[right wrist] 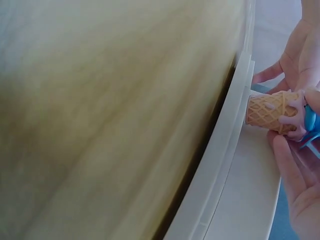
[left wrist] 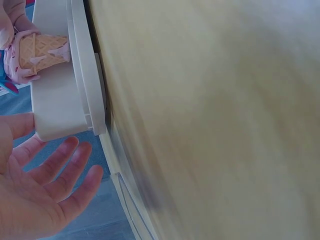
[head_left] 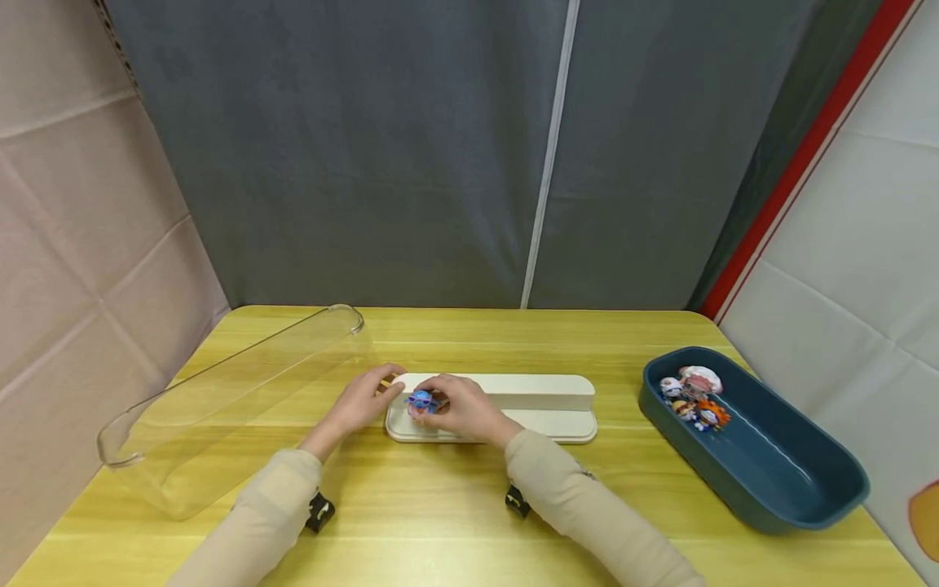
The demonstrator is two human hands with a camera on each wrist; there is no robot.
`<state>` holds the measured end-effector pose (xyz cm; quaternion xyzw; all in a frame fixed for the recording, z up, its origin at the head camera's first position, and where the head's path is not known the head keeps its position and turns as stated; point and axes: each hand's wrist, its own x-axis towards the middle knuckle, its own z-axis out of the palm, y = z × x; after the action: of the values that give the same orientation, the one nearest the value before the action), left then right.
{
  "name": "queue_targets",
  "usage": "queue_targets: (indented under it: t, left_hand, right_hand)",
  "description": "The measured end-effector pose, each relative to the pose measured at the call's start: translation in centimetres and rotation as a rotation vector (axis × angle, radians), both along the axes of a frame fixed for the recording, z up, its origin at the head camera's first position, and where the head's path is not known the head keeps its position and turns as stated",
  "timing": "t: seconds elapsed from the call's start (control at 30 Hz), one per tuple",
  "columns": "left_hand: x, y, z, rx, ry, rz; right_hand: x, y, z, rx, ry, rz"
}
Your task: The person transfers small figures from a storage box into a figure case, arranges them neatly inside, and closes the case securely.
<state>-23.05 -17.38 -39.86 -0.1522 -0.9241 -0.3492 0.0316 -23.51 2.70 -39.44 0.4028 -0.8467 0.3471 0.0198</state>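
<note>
A small figurine (head_left: 421,400) with a blue top stands at the left end of a white two-level display base (head_left: 543,383). In the right wrist view, its lower part is a waffle cone (right wrist: 267,111) with pink drips, upright on the lower step. My right hand (head_left: 465,408) pinches the figurine's upper part between thumb and fingers, hiding some of it. At the base's left end is my left hand (head_left: 363,399). Its relaxed, spread fingers (left wrist: 62,172) show in the left wrist view, with the thumb and a fingertip right at the raised step's corner.
A long transparent cover (head_left: 220,408) lies at an angle on the left of the wooden table (head_left: 440,522). On the right stands a dark blue tray (head_left: 778,465) with several figurines (head_left: 693,399) at its far end. A grey curtain (head_left: 367,163) hangs behind the table.
</note>
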Motion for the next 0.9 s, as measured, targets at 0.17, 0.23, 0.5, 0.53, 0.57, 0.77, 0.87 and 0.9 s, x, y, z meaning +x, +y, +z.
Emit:
queue_targets:
  t: [0.17,0.23,0.5,0.53,0.57,0.77,0.87,0.9]
  left_hand:
    - [-0.01,0.03,-0.06,-0.005,-0.002,0.002]
    - [0.01,0.05,-0.06,-0.002,0.002,0.001]
    - [0.00,-0.02,-0.07,0.003,-0.001,0.004]
    - [-0.02,-0.04,-0.09,0.002,0.000,0.005]
    - [-0.03,-0.05,-0.09,0.002,0.001,0.006]
    - [-0.11,-0.07,-0.11,-0.003,0.003,0.001]
    - [-0.09,-0.06,-0.11,-0.004,-0.004,0.002]
    - [-0.08,-0.05,-0.11,-0.004,-0.007,0.003]
  right_hand:
    - [0.12,-0.06,-0.08,0.028,0.065,-0.029]
    - [0.17,-0.06,-0.03,0.038,0.080,-0.041]
    - [0.25,0.09,0.06,0.042,0.111,-0.071]
    - [0.25,0.10,0.06,0.036,0.109,-0.070]
    - [0.26,0.12,0.08,0.035,0.111,-0.071]
    - [0.30,0.08,0.20,0.032,0.118,-0.077]
    - [0.30,0.11,0.18,0.034,0.111,-0.079]
    - [0.29,0.14,0.17,0.036,0.108,-0.080]
